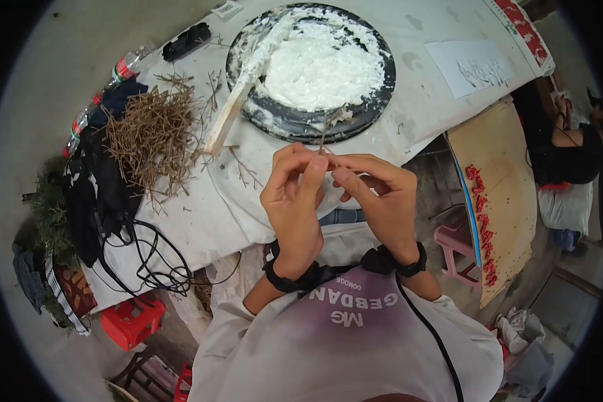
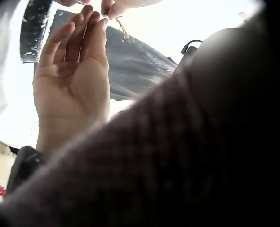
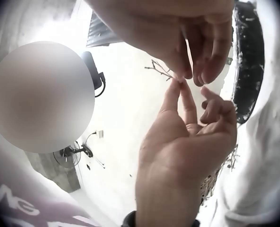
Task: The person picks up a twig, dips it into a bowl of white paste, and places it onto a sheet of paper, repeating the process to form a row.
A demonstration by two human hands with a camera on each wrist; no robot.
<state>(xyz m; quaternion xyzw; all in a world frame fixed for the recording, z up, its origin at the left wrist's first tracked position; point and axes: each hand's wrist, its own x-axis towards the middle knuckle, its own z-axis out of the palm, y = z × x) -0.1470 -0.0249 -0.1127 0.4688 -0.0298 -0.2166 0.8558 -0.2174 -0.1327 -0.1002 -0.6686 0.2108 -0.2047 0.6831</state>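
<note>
Centrally, thin dry brown twig (image 1: 323, 134) stood upright, pinched between fingertips of left grip (image 1: 293, 201) and right grip (image 1: 382, 201), both closed on it, just below black basin (image 1: 275, 117) of white paste, above tabletop (image 1: 194, 224).

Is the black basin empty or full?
Partly full: white paste covers most of the black basin, its near rim bare; a wooden stick rests in it.

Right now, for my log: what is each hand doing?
Left hand: pinches a twig.
Right hand: pinches the same twig.
</note>
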